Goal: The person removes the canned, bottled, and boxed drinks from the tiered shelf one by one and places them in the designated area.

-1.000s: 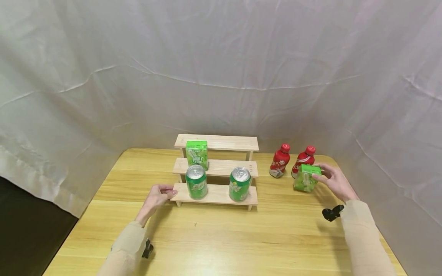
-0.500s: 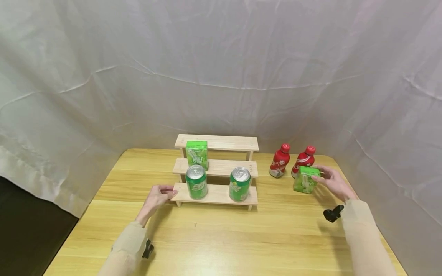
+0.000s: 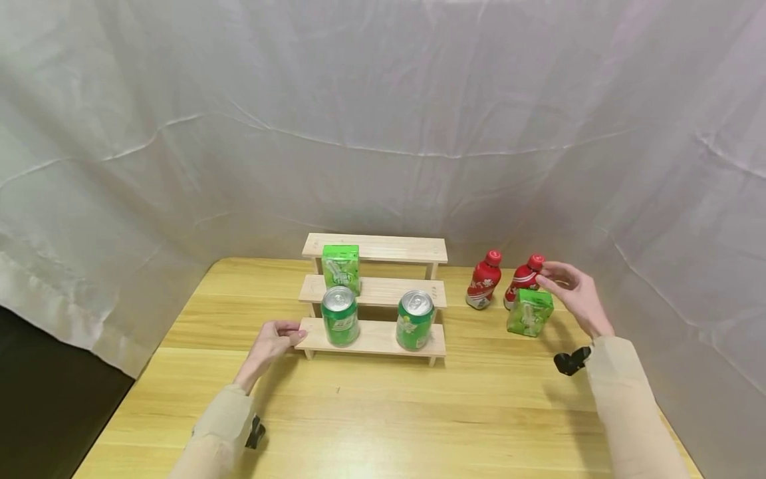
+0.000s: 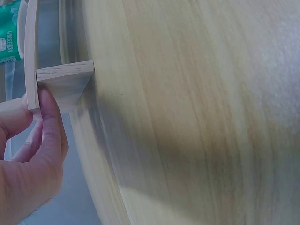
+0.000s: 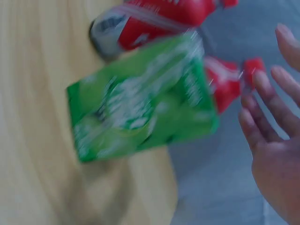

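My left hand [image 3: 270,347] pinches the left end of the lowest step of a three-step wooden stand [image 3: 374,338]; in the left wrist view the thumb lies on one face of the board [image 4: 32,56] and the fingers on the other. My right hand [image 3: 577,297] holds nothing, its fingers spread apart in the right wrist view. It hovers above and to the right of a green drink carton [image 3: 530,313] that stands on the table. Behind that carton is a red bottle [image 3: 524,279], partly hidden, whose cap overlaps the fingertips in the head view.
Two green soda cans [image 3: 341,318] stand on the lowest step. Another green carton [image 3: 341,267] is on the middle step, at its left. A second red bottle [image 3: 483,282] stands right of the stand. Pale curtains [image 3: 383,133] enclose the wooden table [image 3: 389,419].
My right hand has let go of the green carton and risen slightly away from it. The carton stays on the table, shifted very little. My left hand keeps its place on the stand.
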Available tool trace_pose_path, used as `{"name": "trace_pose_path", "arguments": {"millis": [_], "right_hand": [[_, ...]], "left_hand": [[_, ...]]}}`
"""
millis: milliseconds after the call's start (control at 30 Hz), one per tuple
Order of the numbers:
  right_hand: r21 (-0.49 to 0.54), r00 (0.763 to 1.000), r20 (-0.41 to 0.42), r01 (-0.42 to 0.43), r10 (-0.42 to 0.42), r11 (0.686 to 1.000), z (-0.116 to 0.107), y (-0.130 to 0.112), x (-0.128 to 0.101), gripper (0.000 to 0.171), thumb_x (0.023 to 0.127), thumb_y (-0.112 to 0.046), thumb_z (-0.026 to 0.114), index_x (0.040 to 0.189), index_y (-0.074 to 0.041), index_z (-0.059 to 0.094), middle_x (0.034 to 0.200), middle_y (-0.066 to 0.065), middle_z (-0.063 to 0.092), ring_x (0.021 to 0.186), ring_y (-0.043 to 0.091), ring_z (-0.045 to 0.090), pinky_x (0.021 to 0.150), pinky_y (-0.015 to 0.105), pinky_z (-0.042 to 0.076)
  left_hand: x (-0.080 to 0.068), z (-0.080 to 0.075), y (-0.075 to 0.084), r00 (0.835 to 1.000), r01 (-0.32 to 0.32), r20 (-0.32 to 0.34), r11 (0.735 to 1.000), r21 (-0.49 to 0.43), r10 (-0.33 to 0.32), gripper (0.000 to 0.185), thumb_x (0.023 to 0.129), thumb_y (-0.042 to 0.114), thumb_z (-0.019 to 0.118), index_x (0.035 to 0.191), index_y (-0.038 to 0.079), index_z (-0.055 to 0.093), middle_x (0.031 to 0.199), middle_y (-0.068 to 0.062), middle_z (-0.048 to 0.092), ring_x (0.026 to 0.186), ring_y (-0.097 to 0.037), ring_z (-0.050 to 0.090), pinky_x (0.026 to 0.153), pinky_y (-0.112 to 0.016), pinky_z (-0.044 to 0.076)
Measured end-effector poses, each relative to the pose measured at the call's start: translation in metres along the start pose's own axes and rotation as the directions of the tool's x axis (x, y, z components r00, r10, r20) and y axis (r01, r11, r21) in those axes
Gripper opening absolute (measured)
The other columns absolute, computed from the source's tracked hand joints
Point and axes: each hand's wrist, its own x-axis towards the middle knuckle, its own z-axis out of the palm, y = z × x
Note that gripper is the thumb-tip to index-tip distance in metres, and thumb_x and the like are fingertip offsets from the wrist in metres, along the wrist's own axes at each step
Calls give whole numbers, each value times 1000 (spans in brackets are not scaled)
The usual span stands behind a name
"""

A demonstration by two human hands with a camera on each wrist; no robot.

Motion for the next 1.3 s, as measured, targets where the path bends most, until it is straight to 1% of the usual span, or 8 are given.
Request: {"name": "trace_pose_path", "arguments": {"millis": [133,300,467,600,733,967,1133,1300], "right_hand": [[-6,1000,-9,27,-27,1000,7,-21,8,47,84,-25,60,125,-5,47,114,7,56,98,2,55,78,6,45],[-37,999,-11,52,-53,998,22,-52,16,44,84,-27,60,123,-10,48,111,-4,56,99,2,53,79,3,42],[-20,996,21,82,-81,996,44,-81,24,46,83,-27,61,124,-12,47,117,6,54,102,4,53,82,4,41],[-1,993,57,102,-101,995,67,-106,27,48,81,-32,63,123,-15,48,120,8,54,107,13,53,90,15,44],[8,987,109,119,-119,993,92,-132,25,49,80,-36,63,122,-17,48,122,6,54,114,20,51,99,33,42],[56,962,199,177,-185,983,131,-184,19,43,82,-21,63,119,-4,49,122,18,52,117,34,47,103,44,36],[78,945,265,180,-194,981,157,-200,20,44,81,-19,64,120,-4,48,124,18,51,118,34,44,103,45,35],[83,924,314,200,-216,976,188,-195,34,50,80,-24,66,122,-6,47,125,12,51,117,30,46,103,43,37]], "left_hand": [[1,0,0,1000,-1,-10,1000,4,1,40,83,13,60,114,-10,52,107,-25,60,85,-16,60,78,-32,53],[1,0,-1,1000,0,-8,1000,1,0,39,83,12,60,114,-10,52,107,-24,60,83,-14,60,77,-30,53],[1,0,-1,1000,-2,-9,1000,12,3,39,83,13,59,114,-10,52,105,-24,60,81,-13,59,76,-31,53],[1,0,-1,1000,-3,-5,1000,12,3,39,84,12,59,114,-10,51,106,-24,60,81,-13,59,76,-31,53],[1,0,0,1000,-3,-1,1000,16,3,39,83,12,59,115,-10,51,105,-24,60,81,-12,59,76,-30,53],[0,0,0,1000,-2,-1,1000,24,2,41,83,15,60,114,-10,52,103,-22,61,80,-12,59,77,-34,52],[0,-1,-1,1000,-4,7,1000,15,4,43,83,16,60,116,-10,50,104,-23,61,81,-13,60,78,-36,52],[-1,0,0,1000,-6,11,1000,9,6,43,84,15,59,117,-11,49,107,-25,59,83,-13,60,79,-35,53]]}}
